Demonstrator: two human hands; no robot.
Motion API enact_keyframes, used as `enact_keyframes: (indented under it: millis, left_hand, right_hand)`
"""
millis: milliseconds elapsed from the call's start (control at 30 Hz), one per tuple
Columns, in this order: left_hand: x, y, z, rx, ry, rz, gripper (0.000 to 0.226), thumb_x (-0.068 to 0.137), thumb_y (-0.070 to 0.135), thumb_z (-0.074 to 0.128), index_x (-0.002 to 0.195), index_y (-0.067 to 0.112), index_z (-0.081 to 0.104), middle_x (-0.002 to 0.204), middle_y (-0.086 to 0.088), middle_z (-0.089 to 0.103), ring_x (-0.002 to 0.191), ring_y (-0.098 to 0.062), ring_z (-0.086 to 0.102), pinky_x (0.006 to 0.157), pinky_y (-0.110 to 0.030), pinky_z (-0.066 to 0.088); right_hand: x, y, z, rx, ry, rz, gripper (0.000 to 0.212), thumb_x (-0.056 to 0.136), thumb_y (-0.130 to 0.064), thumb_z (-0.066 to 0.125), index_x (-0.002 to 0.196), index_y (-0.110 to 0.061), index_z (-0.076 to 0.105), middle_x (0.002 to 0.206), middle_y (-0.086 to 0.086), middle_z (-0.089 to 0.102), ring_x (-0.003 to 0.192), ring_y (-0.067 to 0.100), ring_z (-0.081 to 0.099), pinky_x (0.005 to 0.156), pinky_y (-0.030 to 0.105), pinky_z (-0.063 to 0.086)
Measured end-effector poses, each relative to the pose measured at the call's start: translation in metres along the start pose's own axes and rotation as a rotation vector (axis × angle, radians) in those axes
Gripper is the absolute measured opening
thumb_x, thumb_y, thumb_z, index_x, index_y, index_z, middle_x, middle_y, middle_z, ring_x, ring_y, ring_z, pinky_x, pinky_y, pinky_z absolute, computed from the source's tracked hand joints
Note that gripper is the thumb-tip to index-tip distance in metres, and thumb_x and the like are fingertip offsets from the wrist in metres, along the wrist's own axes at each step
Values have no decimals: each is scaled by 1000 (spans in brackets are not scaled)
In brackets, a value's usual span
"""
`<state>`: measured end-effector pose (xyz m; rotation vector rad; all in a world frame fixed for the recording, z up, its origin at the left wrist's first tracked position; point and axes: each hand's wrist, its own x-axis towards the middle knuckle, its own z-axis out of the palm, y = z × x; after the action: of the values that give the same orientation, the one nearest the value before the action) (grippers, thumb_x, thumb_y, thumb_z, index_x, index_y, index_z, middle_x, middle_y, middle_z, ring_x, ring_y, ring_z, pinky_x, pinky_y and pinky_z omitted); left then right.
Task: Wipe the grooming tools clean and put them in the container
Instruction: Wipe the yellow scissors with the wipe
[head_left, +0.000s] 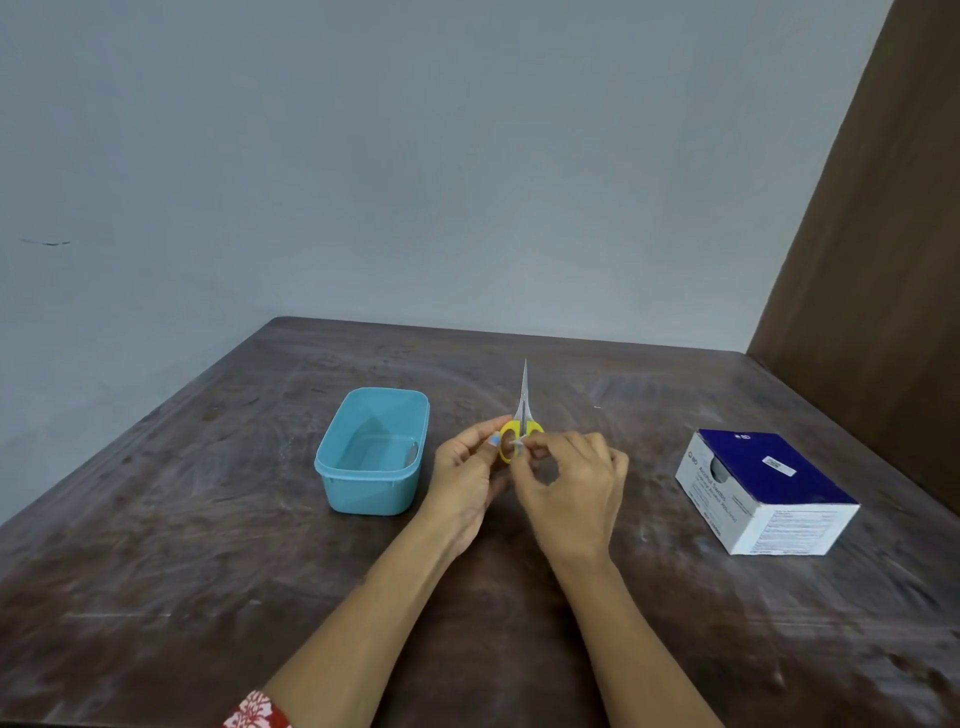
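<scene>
Fingers of the left hand curl round the yellow handle loops of the scissors, thumb up against the left loop — the closed blades stand past the fingertips, pointing away from the person. Right hand pinches a small pale wipe against the handles, just below the pivot. Both hands hover over the table. An open blue container sits left of them; a swab box sits well apart on the right.

Container left of scissors; box right; all on table.
</scene>
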<state>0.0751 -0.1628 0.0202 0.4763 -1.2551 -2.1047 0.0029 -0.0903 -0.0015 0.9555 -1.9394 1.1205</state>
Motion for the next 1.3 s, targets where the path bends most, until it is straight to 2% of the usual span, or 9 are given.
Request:
enact_keyframes:
  millis: [133, 300, 500, 667, 767, 867, 1033, 1167, 1300]
  left_hand:
    - [-3, -1, 2, 33, -19, -6, 22, 91, 2, 50, 99, 14, 67, 98, -9, 70, 87, -16, 67, 68, -27, 59]
    - [0, -1, 0, 35, 21, 26, 24, 93, 0, 48, 107, 10, 65, 98, -10, 70, 86, -17, 66, 65, -24, 58]
    - [-1, -5, 0, 144, -18, 31, 26, 93, 0, 47, 105, 11, 67, 98, -8, 70, 87, -15, 67, 68, -27, 58]
    - [1, -7, -1, 169, 38, 94, 28, 94, 0, 45, 99, 18, 66, 97, -6, 71, 85, -14, 69, 68, -25, 56]
    - [1, -7, -1, 192, 22, 79, 30, 95, -1, 44, 98, 19, 67, 101, -8, 69, 88, -15, 67, 68, -26, 57]
    - [0, -8, 1, 230, 5, 67, 30, 95, -1, 43, 101, 17, 66, 104, -10, 68, 89, -14, 66, 70, -27, 58]
    - [3, -8, -2, 210, 91, 125, 26, 95, 0, 44, 109, 10, 64, 94, -4, 71, 78, -11, 69, 62, -22, 56]
    - [3, -7, -1, 155, 110, 120, 24, 94, 0, 47, 110, 6, 63, 95, -7, 71, 77, -12, 70, 65, -23, 58]
    - [5, -7, -3, 133, 132, 109, 24, 94, 2, 48, 110, 11, 64, 101, -8, 70, 82, -13, 69, 67, -25, 57]
  right_hand:
    - [1, 3, -1, -10, 9, 11, 19, 83, -34, 55, 84, -24, 72, 76, -8, 68, 73, 15, 55, 71, 30, 30]
    - [-1, -1, 1, 15, -9, 0, 13, 77, -35, 60, 73, -25, 68, 72, -10, 66, 71, 14, 55, 72, 29, 31]
    - [1, 4, 1, -15, 35, 18, 19, 83, -31, 54, 85, -24, 72, 77, -7, 66, 77, 10, 45, 72, 27, 27]
    - [-1, -1, 1, -5, -14, -5, 17, 77, -36, 58, 73, -24, 69, 69, -9, 63, 70, 14, 54, 73, 30, 30]
    - [0, 2, 2, -8, 2, 0, 19, 81, -35, 56, 79, -24, 71, 73, -8, 64, 74, 13, 50, 73, 29, 29]
    - [0, 4, 0, -9, 16, 20, 20, 83, -34, 54, 84, -25, 72, 76, -8, 64, 76, 12, 47, 73, 28, 28]
    - [-2, -3, 0, 19, -66, -1, 14, 75, -36, 57, 69, -27, 67, 65, -10, 62, 67, 15, 55, 72, 31, 30]
    - [-3, -2, 1, -17, -71, 23, 18, 78, -36, 56, 73, -25, 68, 69, -9, 65, 68, 16, 56, 73, 30, 29]
    - [-2, -3, 0, 19, -83, -3, 16, 76, -35, 55, 72, -27, 68, 68, -11, 65, 68, 13, 56, 73, 29, 29]
